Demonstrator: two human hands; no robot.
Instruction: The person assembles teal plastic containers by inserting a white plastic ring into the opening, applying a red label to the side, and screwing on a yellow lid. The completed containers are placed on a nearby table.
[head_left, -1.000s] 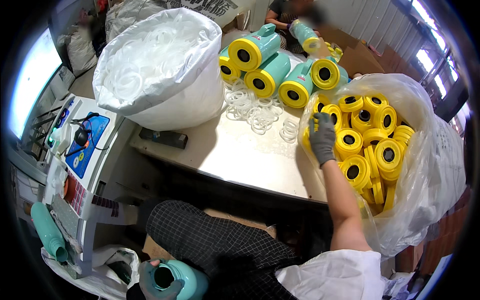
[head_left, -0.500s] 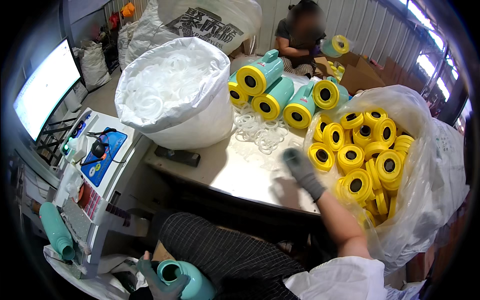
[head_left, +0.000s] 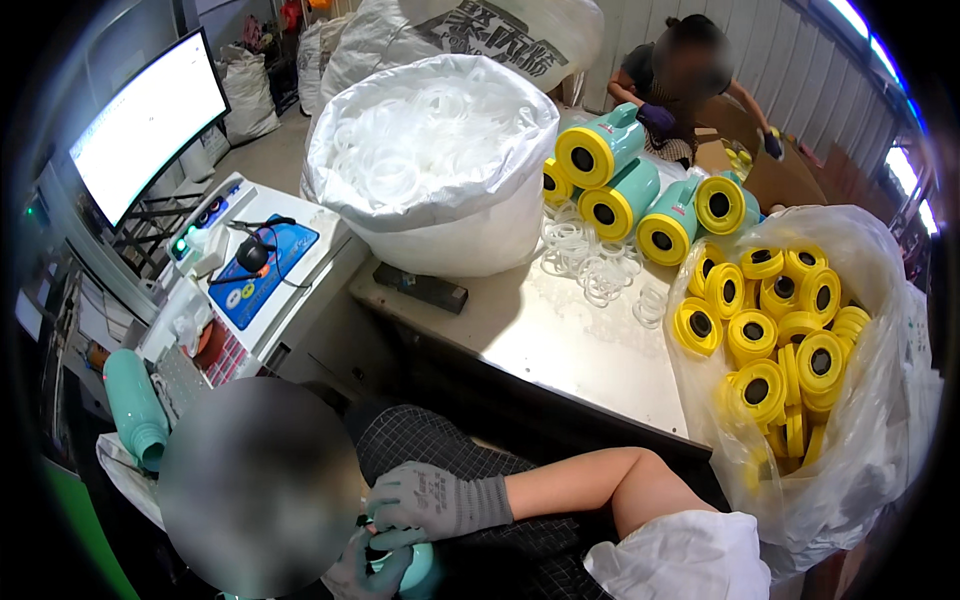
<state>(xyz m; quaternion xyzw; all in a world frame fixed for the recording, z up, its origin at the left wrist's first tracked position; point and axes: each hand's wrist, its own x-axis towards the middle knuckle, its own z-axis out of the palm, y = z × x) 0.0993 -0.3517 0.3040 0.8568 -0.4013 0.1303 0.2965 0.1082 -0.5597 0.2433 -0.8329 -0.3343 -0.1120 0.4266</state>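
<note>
In my lap, at the lower edge, a teal bottle body is held by my left hand in a grey glove. My right hand, also gloved, lies over the bottle's mouth with its fingers bent down close to the left fingers. Whether something small is pinched there is hidden. Loose white plastic rings lie on the white table, and a big white sack behind them is heaped with more rings. A second teal bottle body lies at the far left by the desk.
Several teal jugs with yellow bases are stacked at the table's back. To the right, a clear plastic bag holds yellow round parts. A dark block lies by the sack. At left stands a monitor. A co-worker sits behind.
My right hand has come back from the rings on the table to the bottle's mouth. My view has shifted left. The co-worker's hand now reaches right, without the jug held earlier.
</note>
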